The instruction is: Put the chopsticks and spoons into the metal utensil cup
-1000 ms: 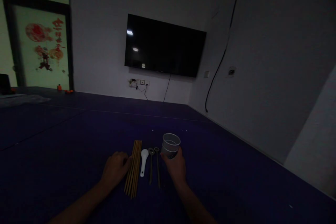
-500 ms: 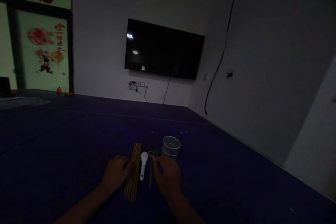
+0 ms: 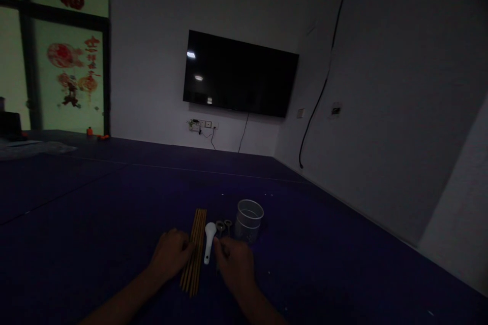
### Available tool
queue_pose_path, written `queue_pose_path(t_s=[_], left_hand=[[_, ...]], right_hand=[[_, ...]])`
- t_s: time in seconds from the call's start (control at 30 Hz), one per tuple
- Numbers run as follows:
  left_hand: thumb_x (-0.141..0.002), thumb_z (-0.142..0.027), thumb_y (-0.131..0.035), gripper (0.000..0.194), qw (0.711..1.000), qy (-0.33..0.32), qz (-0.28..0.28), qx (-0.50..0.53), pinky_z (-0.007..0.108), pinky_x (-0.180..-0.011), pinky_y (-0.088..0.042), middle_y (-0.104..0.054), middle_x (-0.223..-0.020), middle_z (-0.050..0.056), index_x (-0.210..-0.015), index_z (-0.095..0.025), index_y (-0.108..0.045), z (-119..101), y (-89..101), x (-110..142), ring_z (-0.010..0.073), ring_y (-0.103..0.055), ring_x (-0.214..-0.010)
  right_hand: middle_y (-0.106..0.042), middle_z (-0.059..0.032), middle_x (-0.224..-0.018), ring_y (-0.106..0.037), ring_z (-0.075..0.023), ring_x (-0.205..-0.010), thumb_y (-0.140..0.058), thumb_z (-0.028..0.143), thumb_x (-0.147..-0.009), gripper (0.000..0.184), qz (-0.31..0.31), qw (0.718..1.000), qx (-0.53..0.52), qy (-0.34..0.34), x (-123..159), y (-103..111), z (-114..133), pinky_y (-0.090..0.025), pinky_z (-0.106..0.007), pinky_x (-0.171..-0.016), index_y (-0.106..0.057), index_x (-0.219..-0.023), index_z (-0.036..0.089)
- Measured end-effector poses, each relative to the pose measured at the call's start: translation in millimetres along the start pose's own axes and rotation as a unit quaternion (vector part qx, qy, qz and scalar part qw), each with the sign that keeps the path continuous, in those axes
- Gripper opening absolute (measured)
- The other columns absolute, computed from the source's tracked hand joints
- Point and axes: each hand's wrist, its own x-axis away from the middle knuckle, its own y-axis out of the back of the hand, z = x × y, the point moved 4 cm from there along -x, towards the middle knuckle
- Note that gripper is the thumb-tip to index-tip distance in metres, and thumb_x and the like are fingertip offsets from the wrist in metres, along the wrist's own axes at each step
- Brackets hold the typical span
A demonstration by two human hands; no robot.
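A bundle of several wooden chopsticks (image 3: 197,244) lies lengthwise on the dark blue surface. My left hand (image 3: 171,251) rests at its left edge with curled fingers, thumb touching the bundle; whether it grips a stick is hidden. To the right lies a white spoon (image 3: 209,236), bowl away from me. Beside it are two metal utensils with rounded heads, probably spoons (image 3: 220,226); their lower parts are mostly covered. Over them my right hand (image 3: 236,263) is closed in a pinch near the white spoon; anything between its fingertips cannot be made out. Just behind stands an open metal cup (image 3: 248,221).
The broad blue surface (image 3: 152,193) reaches the far wall, with seams and small pale specks. A clear plastic sheet (image 3: 36,150) and small orange items (image 3: 90,132) lie far left. A television (image 3: 240,73) and a hanging black cable (image 3: 316,94) are on the walls.
My right hand has moved slightly left and toward me, from the metal utensil's upper part to beside the white spoon. My left hand stays at the chopsticks. The view has shifted a little.
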Motion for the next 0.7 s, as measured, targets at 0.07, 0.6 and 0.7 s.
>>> queue_pose_path(t_s=[0.07, 0.6, 0.7], left_hand=[[-0.083, -0.030, -0.038, 0.031, 1.000, 0.004, 0.003, -0.003, 0.031, -0.069, -0.038, -0.068, -0.074, 0.005, -0.065, -0.018, -0.060, 0.2, -0.5, -0.4, 0.0211, -0.061, -0.078], [-0.082, -0.033, -0.036, 0.035, 0.998, 0.034, 0.033, -0.043, 0.029, -0.067, -0.039, -0.068, -0.071, 0.006, -0.065, -0.017, -0.063, -3.3, 2.5, 1.2, 0.0191, -0.063, -0.071], [-0.081, -0.034, -0.035, 0.037, 0.997, 0.044, 0.037, -0.048, 0.030, -0.066, -0.040, -0.068, -0.068, 0.007, -0.065, -0.017, -0.064, -3.6, 4.1, 1.5, 0.0197, -0.063, -0.068]], right_hand=[[-0.061, 0.0002, -0.054, -0.053, -0.0099, -0.049, -0.038, 0.036, -0.093, 0.045, 0.004, 1.000, 0.000, 0.005, 0.9, -2.1, 1.5, -0.022, -0.024, -0.047, -0.058, -0.057, 0.019], [-0.058, 0.0000, -0.050, -0.050, -0.0087, -0.046, -0.043, 0.033, -0.090, 0.043, -0.010, 0.999, -0.027, 0.022, 0.5, -6.1, -1.0, -0.021, -0.023, -0.047, -0.058, -0.054, 0.017], [-0.057, 0.0001, -0.049, -0.049, -0.0087, -0.045, -0.044, 0.033, -0.090, 0.043, -0.007, 0.999, -0.027, 0.023, 0.1, -7.2, -2.2, -0.020, -0.023, -0.046, -0.056, -0.052, 0.017]])
